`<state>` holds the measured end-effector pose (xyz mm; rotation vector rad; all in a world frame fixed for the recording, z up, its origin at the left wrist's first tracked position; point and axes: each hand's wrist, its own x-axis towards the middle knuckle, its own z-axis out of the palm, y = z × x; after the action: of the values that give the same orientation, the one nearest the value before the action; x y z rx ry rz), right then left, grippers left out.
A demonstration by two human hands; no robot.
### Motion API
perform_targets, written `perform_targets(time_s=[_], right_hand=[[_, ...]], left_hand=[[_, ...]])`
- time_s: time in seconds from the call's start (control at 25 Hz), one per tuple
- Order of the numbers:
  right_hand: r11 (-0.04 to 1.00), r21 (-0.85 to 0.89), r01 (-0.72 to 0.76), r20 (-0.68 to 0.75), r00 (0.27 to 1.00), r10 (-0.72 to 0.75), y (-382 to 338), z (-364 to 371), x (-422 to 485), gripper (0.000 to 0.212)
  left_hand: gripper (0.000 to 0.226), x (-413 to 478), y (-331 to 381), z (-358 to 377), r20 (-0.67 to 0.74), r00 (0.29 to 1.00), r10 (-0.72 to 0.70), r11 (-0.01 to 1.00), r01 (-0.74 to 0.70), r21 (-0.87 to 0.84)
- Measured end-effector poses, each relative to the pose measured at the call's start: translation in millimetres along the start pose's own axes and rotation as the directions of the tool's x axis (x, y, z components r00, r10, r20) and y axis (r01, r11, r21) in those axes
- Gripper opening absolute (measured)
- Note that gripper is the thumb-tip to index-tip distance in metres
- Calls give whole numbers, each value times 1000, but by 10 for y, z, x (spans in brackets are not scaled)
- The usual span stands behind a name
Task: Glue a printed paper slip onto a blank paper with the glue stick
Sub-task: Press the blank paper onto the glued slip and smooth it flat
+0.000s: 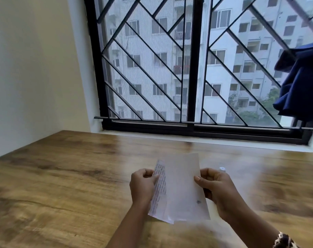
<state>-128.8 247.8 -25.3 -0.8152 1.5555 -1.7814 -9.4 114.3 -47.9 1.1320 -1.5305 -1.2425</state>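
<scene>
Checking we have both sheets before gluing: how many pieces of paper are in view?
2. The narrow printed paper slip is pinched in the left hand; the larger blank white paper overlaps its right edge, held by the right hand. Another could hide behind them.

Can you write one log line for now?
left hand: holds printed slip | right hand: holds blank paper | glue: not yet

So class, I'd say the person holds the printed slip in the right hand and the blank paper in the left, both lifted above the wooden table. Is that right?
Not quite: the hands are swapped. In the head view the left hand holds the printed slip and the right hand holds the blank paper. Both are lifted above the wooden table, as you said.
</scene>
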Motion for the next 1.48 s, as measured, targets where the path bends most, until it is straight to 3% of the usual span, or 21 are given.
perform_targets(time_s=[0.16, 0.36, 0.68, 1.48], right_hand=[[998, 59, 26, -19, 1000, -25, -20, 141, 15, 10], [991, 70, 110, -88, 991, -104, -66, 281, 27, 14], [971, 47, 235, -209, 953, -220, -86, 335, 69, 29], [975, 98, 197, -205, 963, -174, -110, 332, 108, 16]], left_hand=[[9, -91, 156, -31, 92, 992, -89, 893, 121, -434], [12, -197, 348, -80, 153, 983, -103, 781, 176, -599], [14, -297, 452, -120, 184, 978, -100, 744, 197, -639], [19, -336, 490, -94, 186, 976, -112, 746, 206, -634]])
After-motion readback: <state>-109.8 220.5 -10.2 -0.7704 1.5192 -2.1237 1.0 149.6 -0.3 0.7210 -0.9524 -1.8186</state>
